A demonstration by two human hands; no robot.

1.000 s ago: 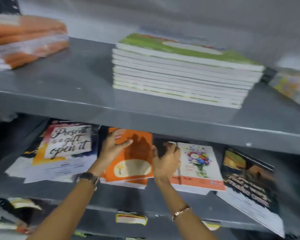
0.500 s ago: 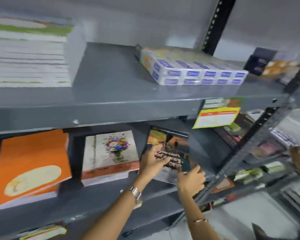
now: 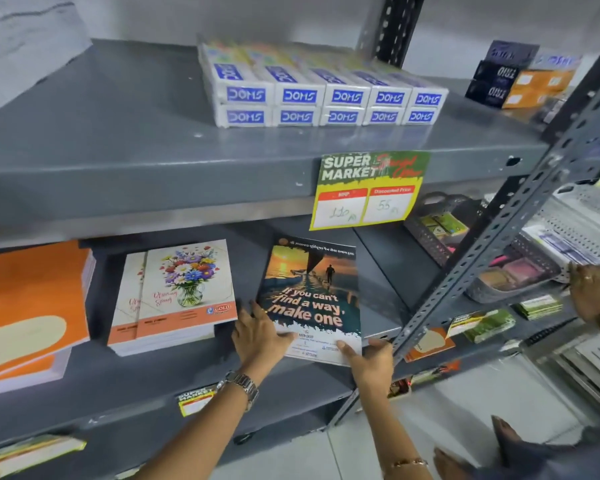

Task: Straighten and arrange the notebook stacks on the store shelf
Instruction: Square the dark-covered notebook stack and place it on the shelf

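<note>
Head view: sunset notebook [image 3: 312,289] runs front-to-back, left hand [image 3: 260,336] flat on it, right hand [image 3: 373,363] pinching its corner.

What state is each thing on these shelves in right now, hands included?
sunset-cover notebook, flat on the lower shelf, both hands at its near end.
left hand, straight fingers along its left edge, thumb on cover.
right hand, pinches its near right corner.
flower-cover notebook stack, uneven, top copy offset right.
orange notebook stack, uneven, upper copies offset.
DOMS boxes, closed, two neat tiers.
price tag, hanging from upper shelf edge.
</note>
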